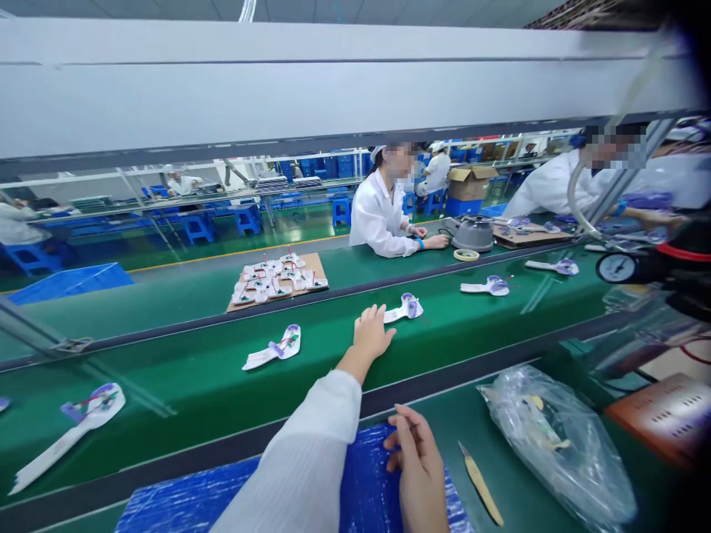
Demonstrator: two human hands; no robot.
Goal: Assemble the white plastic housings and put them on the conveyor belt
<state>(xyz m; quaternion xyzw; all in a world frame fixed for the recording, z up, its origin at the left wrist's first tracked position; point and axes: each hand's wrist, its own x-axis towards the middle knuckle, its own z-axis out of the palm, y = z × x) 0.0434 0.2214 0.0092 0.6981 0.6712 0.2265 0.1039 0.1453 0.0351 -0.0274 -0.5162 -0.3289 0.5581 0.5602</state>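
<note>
My left hand (371, 334) reaches over the green conveyor belt, fingers stretched forward and thumb apart. Its fingertips are at the handle end of a white plastic handle-shaped part (409, 306) with a purple round piece and thin wires; whether they touch it is unclear. My right hand (416, 466) hovers over a blue wrapped board (366, 485), its fingers loosely bent and apart, with nothing visible in them. To its right a craft knife (480, 483) with a yellowish handle lies on the green bench. Beyond the knife rests a clear plastic bag (558, 444) with small parts inside.
More white parts (275, 348) lie spaced along the belt (333, 377). Across it, a cardboard sheet (319, 270) carries several white pieces. A co-worker (378, 211) sits opposite, near a tape roll (466, 255). A pressure gauge (616, 268) and orange box (663, 414) stand right.
</note>
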